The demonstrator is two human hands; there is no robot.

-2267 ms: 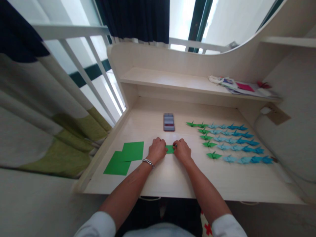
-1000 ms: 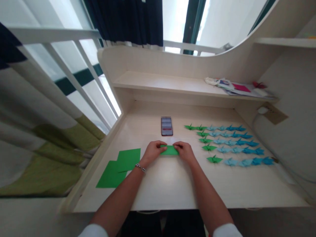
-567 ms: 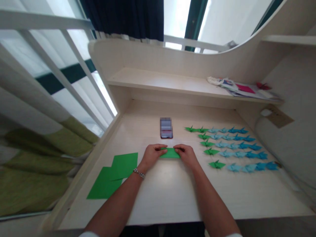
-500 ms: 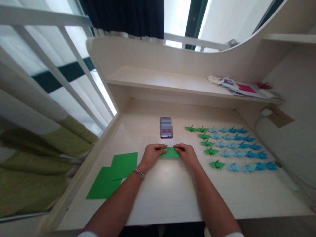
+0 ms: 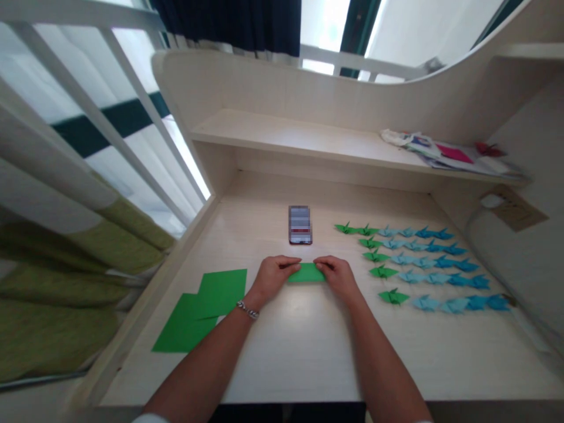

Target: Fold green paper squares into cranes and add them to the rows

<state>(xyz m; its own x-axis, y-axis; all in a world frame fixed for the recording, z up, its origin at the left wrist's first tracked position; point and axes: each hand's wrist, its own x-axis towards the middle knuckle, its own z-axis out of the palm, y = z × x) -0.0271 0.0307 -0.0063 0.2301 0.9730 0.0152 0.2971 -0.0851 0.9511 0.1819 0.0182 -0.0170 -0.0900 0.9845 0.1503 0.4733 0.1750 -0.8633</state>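
A folded strip of green origami paper lies at the middle of the desk, its long side running left to right. My left hand pinches its left end between thumb and fingers. At the opposite end, my right hand pinches the upper right corner the same way. Loose green paper sheets overlap on the desk by my left forearm. To the right of my hands stand several rows of folded paper cranes, green at the left, then light blue, then darker blue.
A phone with a blurred screen lies just beyond my hands. Above the desk's back runs a shelf with papers piled at its right. A cable hangs along the right wall. Curtains and white rails are at the left.
Both hands keep their pinch on the green paper, with hardly any movement. The whole view has shifted slightly, so the cranes and shelf sit a little farther right.
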